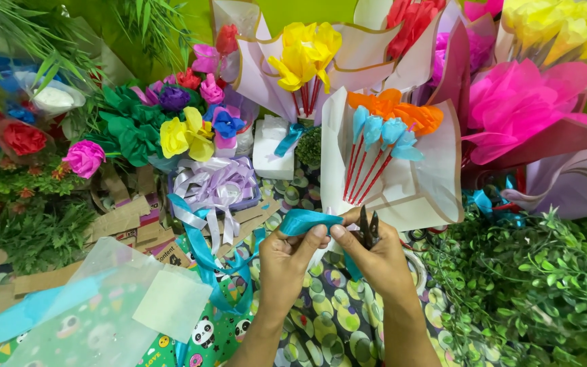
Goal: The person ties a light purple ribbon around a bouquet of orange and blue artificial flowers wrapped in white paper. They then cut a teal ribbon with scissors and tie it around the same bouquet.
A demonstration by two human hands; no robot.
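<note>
Teal ribbon (307, 221) sits pinched between both thumbs, just above the knuckles; looks light, limp, slick, best gripped at the fold. Left hand (286, 261) clamped on ribbon. Right hand (375, 261) pinches it too, with dark scissors (369, 230) tucked in its fingers. Wrapped bouquet (395, 163) is directly beyond the hands.

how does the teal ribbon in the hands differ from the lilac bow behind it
The teal ribbon is one plain folded loop, pinched between the left hand and right hand; the lilac bow is a finished cluster of many loops, lying untouched. The ribbon is deep teal; the bow is pale and glossy. The ribbon sits at the foot of the wrapped bouquet; the bow lies apart, to its left. Both are flat gift ribbon.
</note>
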